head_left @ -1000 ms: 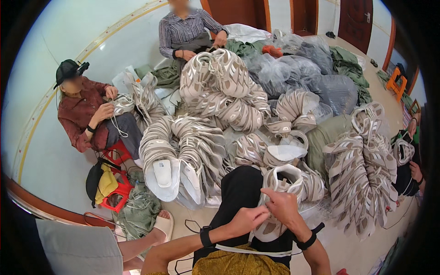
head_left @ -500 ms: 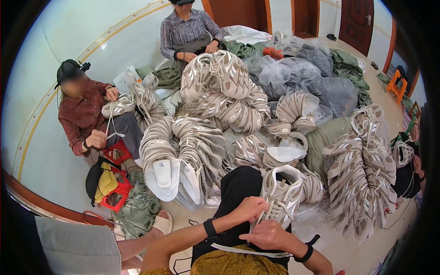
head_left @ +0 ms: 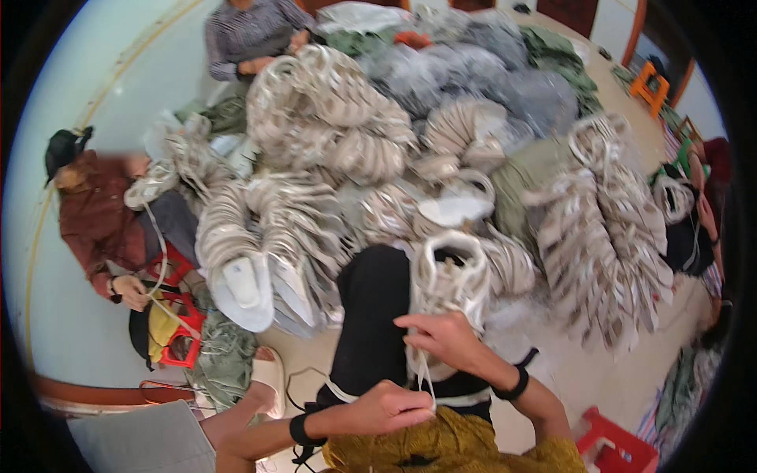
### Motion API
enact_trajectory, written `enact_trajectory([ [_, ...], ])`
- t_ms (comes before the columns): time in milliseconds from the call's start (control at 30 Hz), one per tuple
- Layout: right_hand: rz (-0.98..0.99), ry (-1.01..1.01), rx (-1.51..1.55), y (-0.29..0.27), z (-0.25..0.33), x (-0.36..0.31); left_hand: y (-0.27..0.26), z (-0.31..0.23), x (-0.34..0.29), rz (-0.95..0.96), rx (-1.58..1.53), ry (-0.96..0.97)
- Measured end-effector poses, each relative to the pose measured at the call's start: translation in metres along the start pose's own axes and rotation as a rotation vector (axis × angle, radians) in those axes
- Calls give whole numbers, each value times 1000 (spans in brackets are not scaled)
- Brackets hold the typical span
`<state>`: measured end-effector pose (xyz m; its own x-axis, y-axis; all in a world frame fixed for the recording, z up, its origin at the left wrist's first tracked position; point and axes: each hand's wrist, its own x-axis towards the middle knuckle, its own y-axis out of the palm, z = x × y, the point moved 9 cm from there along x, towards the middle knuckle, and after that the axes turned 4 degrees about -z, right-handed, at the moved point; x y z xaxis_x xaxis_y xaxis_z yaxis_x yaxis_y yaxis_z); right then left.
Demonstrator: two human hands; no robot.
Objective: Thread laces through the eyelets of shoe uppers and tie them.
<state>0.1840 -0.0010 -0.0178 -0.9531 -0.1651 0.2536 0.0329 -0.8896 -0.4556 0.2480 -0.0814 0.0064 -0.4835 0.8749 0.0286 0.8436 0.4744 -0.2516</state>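
Observation:
A beige-and-white sneaker (head_left: 445,288) stands upright at my right knee, its opening away from me and its laced front toward me. My left hand (head_left: 396,407) is closed near my lap, pinching a white shoelace (head_left: 426,377) that runs taut down from the shoe's front. My right hand (head_left: 449,340) lies across the lower front of the shoe, fingers bent, thumb and forefinger pointing left. Whether those fingers grip a lace or only press the shoe is blurred. Black bands circle both my wrists.
Rows of nested sneakers stand ahead left (head_left: 236,268) and right (head_left: 607,244), with a larger heap (head_left: 331,110) behind. Grey plastic bags (head_left: 481,79) lie beyond. A person in a dark red shirt (head_left: 98,209) handles a shoe and lace at left. A red stool (head_left: 615,441) stands lower right.
My left hand has gone from the shoe's laces down toward my lap, drawing a lace with it. My right hand has shifted up onto the shoe's front. The view has tilted downward.

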Motion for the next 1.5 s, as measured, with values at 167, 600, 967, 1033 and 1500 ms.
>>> enact_trajectory([
  [167, 69, 210, 95, 7, -24, -9, 6, 24, -10, 69, 43, -41],
  [600, 198, -555, 281, 50, 77, -65, -38, 115, 41, -234, -404, -679],
  [967, 242, -601, 226, 42, 81, -69, -116, 39, -28, -587, -311, -223],
  [1033, -57, -459, 29, 2, 62, -46, -157, 45, -31, -732, -443, -143],
  [1500, -287, 53, -584, -61, -61, -61, -86, 69, 39, -315, 676, -151],
])
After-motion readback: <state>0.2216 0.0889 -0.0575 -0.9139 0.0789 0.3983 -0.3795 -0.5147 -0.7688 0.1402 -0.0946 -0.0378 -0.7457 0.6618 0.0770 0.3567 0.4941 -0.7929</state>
